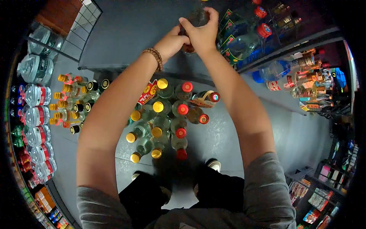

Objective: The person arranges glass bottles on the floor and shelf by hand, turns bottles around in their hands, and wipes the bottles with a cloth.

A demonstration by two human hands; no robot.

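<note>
Both hands reach over a dark grey shelf (126, 30) at the top of the view. My right hand (202, 32) is curved around a clear bottle (197, 18), thumb and fingers on opposite sides of it. My left hand (173, 41) is closed at the bottle's lower part, its fingertips against the glass and partly hidden behind my right hand. A beaded bracelet (154, 57) circles my left wrist. Just right of my hands stand green-labelled bottles (234, 45) with red caps.
Below the shelf edge, several bottles with yellow caps (158, 107) and red caps (182, 109) stand on the floor between my arms. More bottles (68, 103) and water packs (38, 118) are at the left. Bottles (305, 89) fill a rack at the right.
</note>
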